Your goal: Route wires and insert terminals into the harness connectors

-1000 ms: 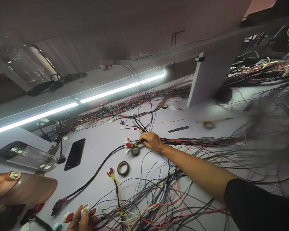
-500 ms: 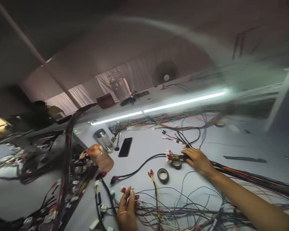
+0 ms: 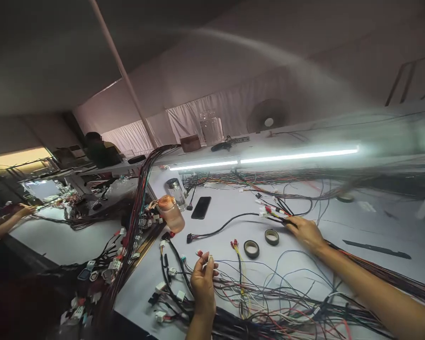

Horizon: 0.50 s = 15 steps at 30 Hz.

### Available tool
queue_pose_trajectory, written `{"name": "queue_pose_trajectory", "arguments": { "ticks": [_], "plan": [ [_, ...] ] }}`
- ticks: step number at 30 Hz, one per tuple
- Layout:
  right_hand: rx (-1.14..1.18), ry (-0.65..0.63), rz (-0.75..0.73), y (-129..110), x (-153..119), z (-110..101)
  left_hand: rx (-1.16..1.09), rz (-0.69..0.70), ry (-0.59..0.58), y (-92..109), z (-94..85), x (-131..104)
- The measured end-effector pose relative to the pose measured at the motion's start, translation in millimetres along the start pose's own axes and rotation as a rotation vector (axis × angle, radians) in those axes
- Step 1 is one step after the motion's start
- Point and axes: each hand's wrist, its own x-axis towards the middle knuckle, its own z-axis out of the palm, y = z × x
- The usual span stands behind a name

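- Took the step in hand, by judgement, as two-handed handling of a wire harness: steadied the trunk at right, pinched a loose end at left.
- With the right hand point(image 3: 306, 232), gripped a long black-sheathed bundle of thin wires point(image 3: 361, 259) near its branching end, fingers drawn narrow on it.
- Traced the bundle across the white flat-topped table point(image 3: 221, 198), past the right wrist to the right edge of view.
- Saw small red and white plastic connectors point(image 3: 268, 210) just beyond the right fingertips, and a thin black sleeved cable point(image 3: 233, 218) curving left to a black block-shaped plug point(image 3: 189, 238).
- With the left hand point(image 3: 203, 283), thumb and fingertips brought together, held apparently a small white plastic connector point(image 3: 210, 259); mostly masked by the fingers, hence not certain.
- Noted a loose tangle of multicoloured wires point(image 3: 255, 326) to the right of the left hand.
- Logged two dark ring-shaped rolls of tape point(image 3: 251, 255) between the hands, just beside each other, touched by neither hand.
- Judged the next move to call for a firm hold at right and a light pinch at left, drawing the connector clear without snagging the tangle.
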Motion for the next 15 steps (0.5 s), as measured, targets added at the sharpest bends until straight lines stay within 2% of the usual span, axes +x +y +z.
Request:
{"name": "queue_pose_trajectory", "arguments": {
  "ticks": [7, 12, 15],
  "plan": [
    [0.023, 0.052, 0.231, -1, 29, -18, -0.013, 0.002, -0.029, -4, -2.0, 2],
    [0.018, 0.082, 0.336, -3, 39, -9, -0.015, 0.006, -0.029, -3, -1.6, 1],
    [0.050, 0.084, 0.320, -8, 38, 2, -0.011, 0.017, -0.016, -2, -0.7, 1]
  ]
}}
